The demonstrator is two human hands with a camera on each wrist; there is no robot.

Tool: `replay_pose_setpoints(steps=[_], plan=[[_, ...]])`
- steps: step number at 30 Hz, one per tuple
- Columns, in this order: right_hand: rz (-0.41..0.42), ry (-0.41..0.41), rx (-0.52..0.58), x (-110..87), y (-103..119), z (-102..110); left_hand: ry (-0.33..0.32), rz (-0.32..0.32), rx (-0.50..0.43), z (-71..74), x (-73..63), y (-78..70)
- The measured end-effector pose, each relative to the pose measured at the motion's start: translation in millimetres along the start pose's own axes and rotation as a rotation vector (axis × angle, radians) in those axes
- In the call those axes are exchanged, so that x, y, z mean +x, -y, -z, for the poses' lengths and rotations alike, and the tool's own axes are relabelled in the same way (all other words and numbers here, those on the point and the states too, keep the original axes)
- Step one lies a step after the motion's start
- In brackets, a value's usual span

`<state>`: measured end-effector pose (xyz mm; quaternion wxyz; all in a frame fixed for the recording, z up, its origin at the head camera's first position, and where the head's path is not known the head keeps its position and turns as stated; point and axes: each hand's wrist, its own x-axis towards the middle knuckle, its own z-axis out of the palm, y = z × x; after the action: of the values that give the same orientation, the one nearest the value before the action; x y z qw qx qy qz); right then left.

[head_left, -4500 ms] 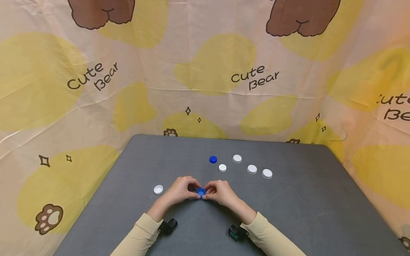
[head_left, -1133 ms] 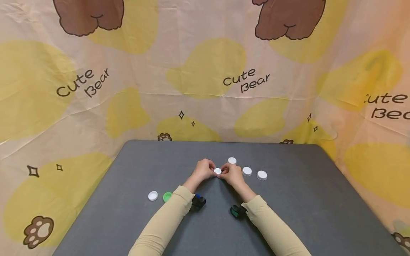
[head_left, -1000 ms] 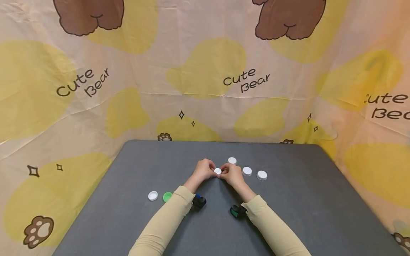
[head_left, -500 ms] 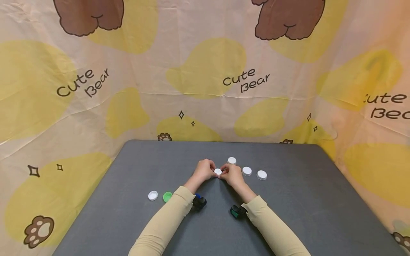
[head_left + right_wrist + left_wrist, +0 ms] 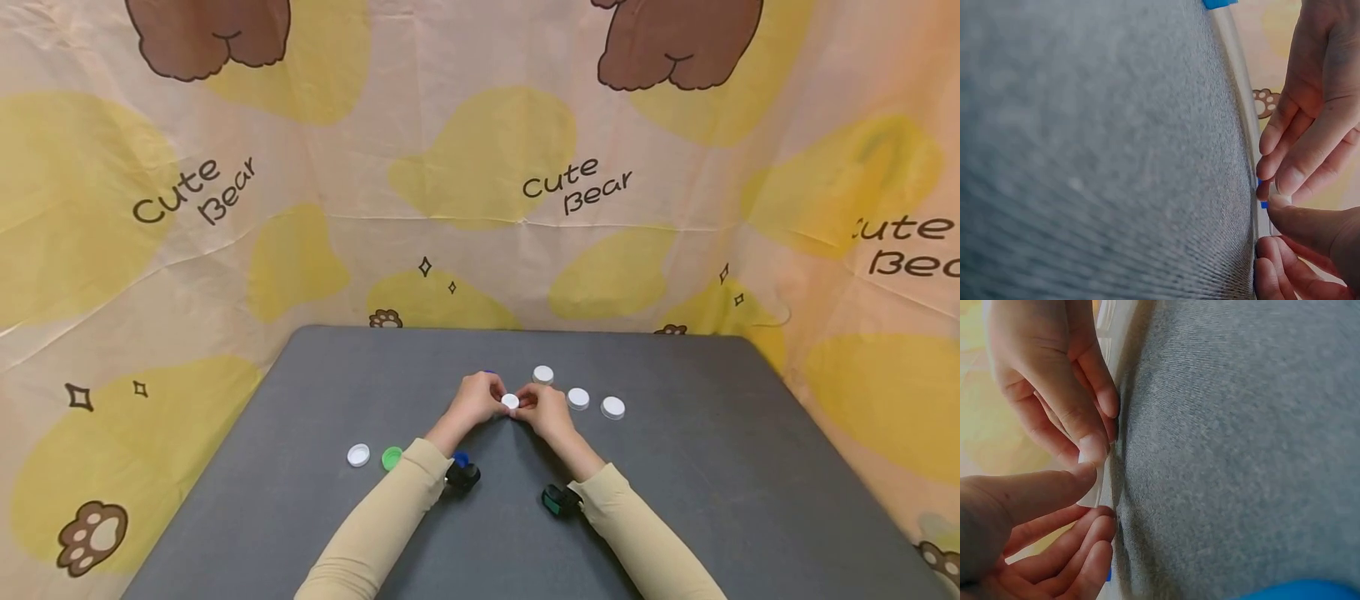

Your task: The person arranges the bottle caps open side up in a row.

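Observation:
Both hands meet at a small white bottle cap point(image 5: 510, 402) on the grey table, its flat top facing up. My left hand point(image 5: 477, 398) pinches its left side between thumb and fingers. From the opposite side my right hand point(image 5: 545, 409) pinches it too. In the left wrist view the thumbs nearly meet over the cap point(image 5: 1089, 494), and the other fingertips are down at the table surface. A dark blue cap point(image 5: 489, 372) barely peeks out behind the left hand. Near the left wrist lies another blue cap point(image 5: 461, 459), partly covered by the black wrist camera.
Three larger white caps stand to the right: one just behind the right hand point(image 5: 543, 375), then a middle cap point(image 5: 578, 398) and an outer cap point(image 5: 612, 407). A hollow-side-up white cap point(image 5: 358, 455) and a green cap point(image 5: 392, 458) lie left of the left sleeve point(image 5: 382, 517).
Several seconds ago both hands held a hollow-side-up blue cap nearer the body; they have since moved forward to the white cap. Over the last second the hands have hardly moved.

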<state>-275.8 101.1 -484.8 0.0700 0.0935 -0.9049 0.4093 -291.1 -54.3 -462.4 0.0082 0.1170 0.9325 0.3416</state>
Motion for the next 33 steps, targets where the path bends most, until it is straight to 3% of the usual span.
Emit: replay_pose_setpoints(steps=[11, 33], plan=[[0.028, -0.011, 0.135, -11.2, 4.3, -0.4, 0.011, -0.026, -0.037, 4.5, -10.6, -2.8], [0.044, 0.009, 0.101, -34.4, 15.4, 2.3, 0.025, -0.085, -0.081, 11.1, -40.0, -1.0]])
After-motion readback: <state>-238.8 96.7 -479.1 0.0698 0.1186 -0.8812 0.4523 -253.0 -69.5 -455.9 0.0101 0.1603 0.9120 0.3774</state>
